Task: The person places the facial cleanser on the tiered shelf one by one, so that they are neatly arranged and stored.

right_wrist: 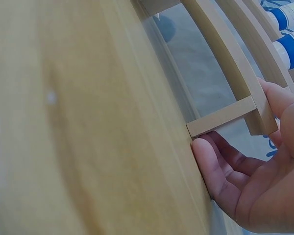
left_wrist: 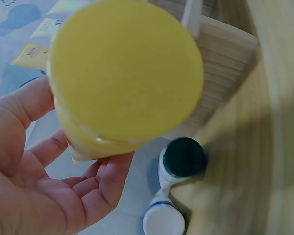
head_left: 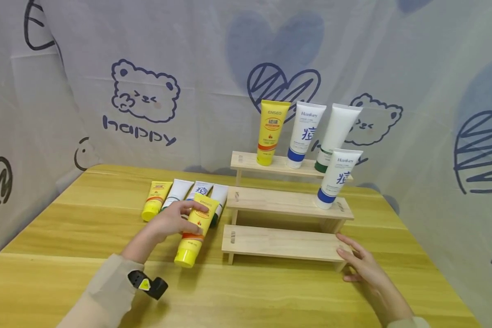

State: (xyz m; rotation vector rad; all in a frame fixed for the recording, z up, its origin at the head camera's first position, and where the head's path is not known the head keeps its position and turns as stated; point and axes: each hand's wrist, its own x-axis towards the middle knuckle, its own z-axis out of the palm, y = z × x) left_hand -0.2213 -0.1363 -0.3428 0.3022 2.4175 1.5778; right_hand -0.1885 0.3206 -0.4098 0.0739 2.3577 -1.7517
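My left hand (head_left: 170, 222) grips a yellow tube (head_left: 194, 234) between thumb and fingers, tilted with its cap toward me, above the table left of the stand. In the left wrist view its round yellow cap (left_wrist: 127, 73) hides much of the scene. My right hand (head_left: 365, 266) holds the right end of the lowest step of a three-step wooden stand (head_left: 279, 241). In the right wrist view the thumb lies over the step's end and the fingers (right_wrist: 210, 161) curl by its leg.
On the top step stand a yellow tube (head_left: 272, 132), a white-and-blue tube (head_left: 306, 134) and a white-and-green tube (head_left: 338, 134). Another white-and-blue tube (head_left: 339, 177) stands on the middle step's right. Several tubes lie behind my left hand, including a yellow one (head_left: 156, 200). A printed cloth (head_left: 205, 68) hangs behind.
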